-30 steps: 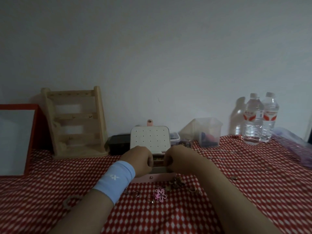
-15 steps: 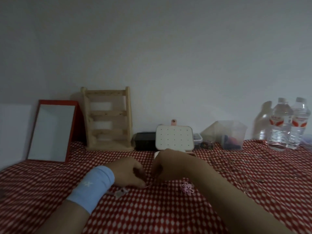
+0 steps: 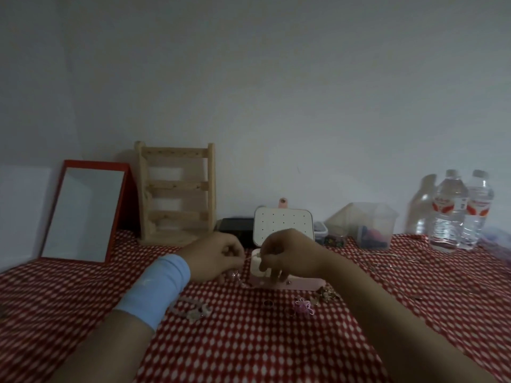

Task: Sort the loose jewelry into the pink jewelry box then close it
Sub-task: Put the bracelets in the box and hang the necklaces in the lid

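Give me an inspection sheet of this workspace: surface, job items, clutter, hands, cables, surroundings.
Surface: red-and-white checked tablecloth.
Job's things: pink jewelry box open, white perforated lid upright; pink flower-shaped piece, small ring and other loose pieces lie in front.
Clutter: wooden ladder rack, red-framed mirror, black box, clear plastic tub, two clear water bottles along the back.
Hands: left hand and right hand appear to pinch a thin pale strand at the box.
Cables: nothing seen.
Surroundings: plain pale wall.

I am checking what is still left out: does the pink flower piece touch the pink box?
Apart. The head view shows the pink flower piece lying in front of the pink box, with checked cloth between them.
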{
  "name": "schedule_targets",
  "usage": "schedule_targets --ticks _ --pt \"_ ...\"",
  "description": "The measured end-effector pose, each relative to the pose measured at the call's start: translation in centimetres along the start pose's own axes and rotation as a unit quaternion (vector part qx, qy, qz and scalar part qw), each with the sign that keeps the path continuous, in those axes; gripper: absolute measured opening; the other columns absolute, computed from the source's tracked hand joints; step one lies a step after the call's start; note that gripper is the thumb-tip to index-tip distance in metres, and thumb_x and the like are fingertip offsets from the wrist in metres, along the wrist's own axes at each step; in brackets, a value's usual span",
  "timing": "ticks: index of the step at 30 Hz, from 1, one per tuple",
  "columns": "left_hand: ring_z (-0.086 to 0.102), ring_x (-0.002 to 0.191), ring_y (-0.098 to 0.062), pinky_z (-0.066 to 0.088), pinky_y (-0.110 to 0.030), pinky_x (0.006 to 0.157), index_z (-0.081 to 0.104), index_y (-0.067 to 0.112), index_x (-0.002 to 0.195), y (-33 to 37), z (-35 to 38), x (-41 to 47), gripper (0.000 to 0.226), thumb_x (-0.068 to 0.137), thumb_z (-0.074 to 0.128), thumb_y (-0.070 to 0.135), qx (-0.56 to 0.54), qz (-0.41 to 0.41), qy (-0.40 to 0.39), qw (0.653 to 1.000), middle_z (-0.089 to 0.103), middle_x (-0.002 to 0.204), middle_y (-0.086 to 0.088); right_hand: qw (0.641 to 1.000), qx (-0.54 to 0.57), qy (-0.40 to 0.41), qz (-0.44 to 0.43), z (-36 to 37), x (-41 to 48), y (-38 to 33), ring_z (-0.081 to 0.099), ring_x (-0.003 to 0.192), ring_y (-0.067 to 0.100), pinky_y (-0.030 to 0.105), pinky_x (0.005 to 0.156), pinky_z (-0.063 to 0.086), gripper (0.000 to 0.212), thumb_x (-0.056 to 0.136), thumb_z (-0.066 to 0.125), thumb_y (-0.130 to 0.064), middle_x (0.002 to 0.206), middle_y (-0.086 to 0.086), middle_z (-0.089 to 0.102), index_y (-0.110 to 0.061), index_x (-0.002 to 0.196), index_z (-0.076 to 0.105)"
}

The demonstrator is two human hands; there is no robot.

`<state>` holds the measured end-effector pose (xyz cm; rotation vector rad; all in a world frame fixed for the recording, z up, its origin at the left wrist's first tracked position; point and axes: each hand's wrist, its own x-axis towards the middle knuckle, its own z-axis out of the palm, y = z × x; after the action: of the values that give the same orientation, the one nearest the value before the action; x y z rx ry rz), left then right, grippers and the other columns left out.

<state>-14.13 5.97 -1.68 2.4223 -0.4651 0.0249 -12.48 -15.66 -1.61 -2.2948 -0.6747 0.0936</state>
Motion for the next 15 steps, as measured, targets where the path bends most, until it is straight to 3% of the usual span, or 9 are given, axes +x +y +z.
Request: schedule_targets --ticks 3,6,10,15 --pt "0.072 0.071 -0.016 0.06 -0.026 0.065 0.068 0.014 0.092 2.1 1.2 1.1 0.003 0.09 0.068 0.015 -0.054 0.018 0.038 0.998 0.072 0.084 -0.006 0.994 0.091 0.058 0.033 -1.6 -0.8 1.2 0.075 0.068 0.024 0.031 0.063 0.062 0.009 0.092 0.063 0.0 0.081 0.011 0.077 -0.008 0.096 0.065" --pt "0.073 0.073 -0.022 0.062 -0.036 0.07 0.069 0.012 0.09 3.6 2.8 3.0 0.004 0.088 0.07 0.009 -0.108 0.025 0.047 0.993 0.069 0.083 -0.009 0.985 0.105 0.124 0.056 -3.2 -1.7 2.9 0.072 0.063 0.018 0.03 0.061 0.061 0.009 0.094 0.063 0.0 0.083 0.015 0.076 -0.008 0.096 0.068" --pt "0.071 0.07 -0.018 0.061 -0.032 0.066 0.069 0.012 0.089 5.1 5.2 5.3 0.007 0.086 0.07 0.006 -0.109 0.024 0.048 0.993 0.069 0.081 -0.008 0.983 0.052 0.165 0.063 -4.7 -2.9 5.8 0.074 0.071 0.018 0.031 0.068 0.063 0.011 0.094 0.066 -0.004 0.086 0.008 0.075 -0.013 0.099 0.07" --pt "0.071 0.074 -0.021 0.061 -0.03 0.067 0.072 0.014 0.087 5.2 7.5 6.9 0.002 0.086 0.071 0.015 -0.043 -0.005 0.051 0.998 0.073 0.081 -0.007 0.984 -0.061 0.153 0.074 -5.0 -3.1 8.5 0.07 0.078 0.004 0.021 0.077 0.06 0.012 0.09 0.074 -0.014 0.094 -0.006 0.074 -0.018 0.101 0.075"
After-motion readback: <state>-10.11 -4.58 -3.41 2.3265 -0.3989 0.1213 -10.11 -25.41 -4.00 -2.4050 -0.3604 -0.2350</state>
